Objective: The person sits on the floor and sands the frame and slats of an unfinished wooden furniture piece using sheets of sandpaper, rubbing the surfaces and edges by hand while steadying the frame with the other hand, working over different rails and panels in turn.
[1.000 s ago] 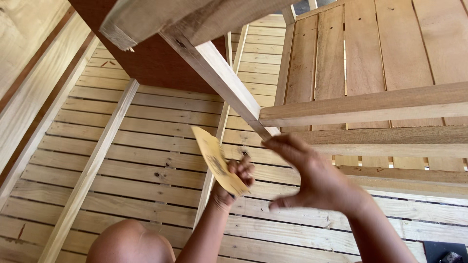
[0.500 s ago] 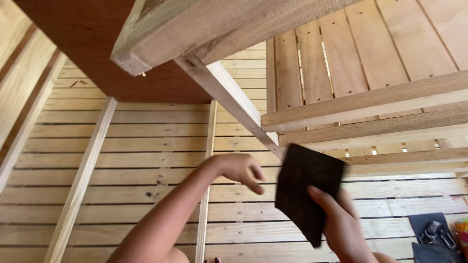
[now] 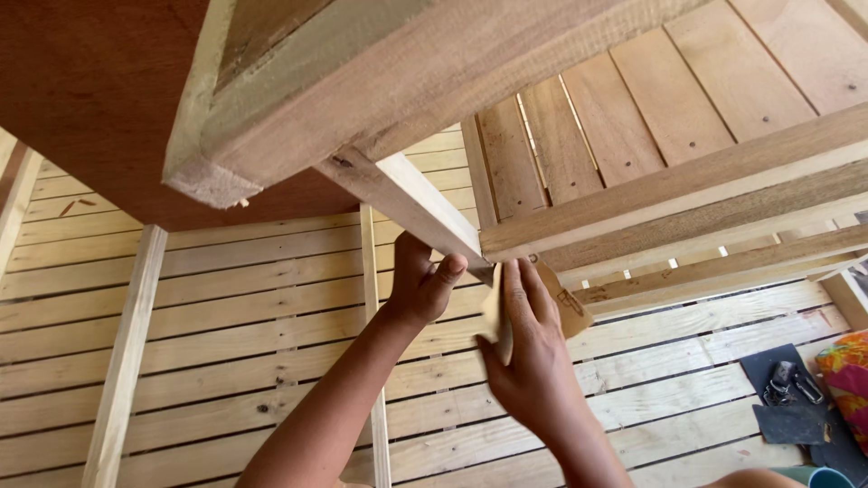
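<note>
Now my right hand (image 3: 533,361) has risen, fingers pinching sandpaper (image 3: 553,307) at the slat (image 3: 425,210); my left hand (image 3: 420,280) grips it at 9 o'clock.

Left hand (image 3: 420,282): forearm enters from 7 o'clock, wrist straight, fingers curled shut toward 12, thumb angled to 2 o'clock. Right hand (image 3: 533,361): forearm from 5 o'clock, back to camera, fingers extended flat toward 12, pressed together.
</note>
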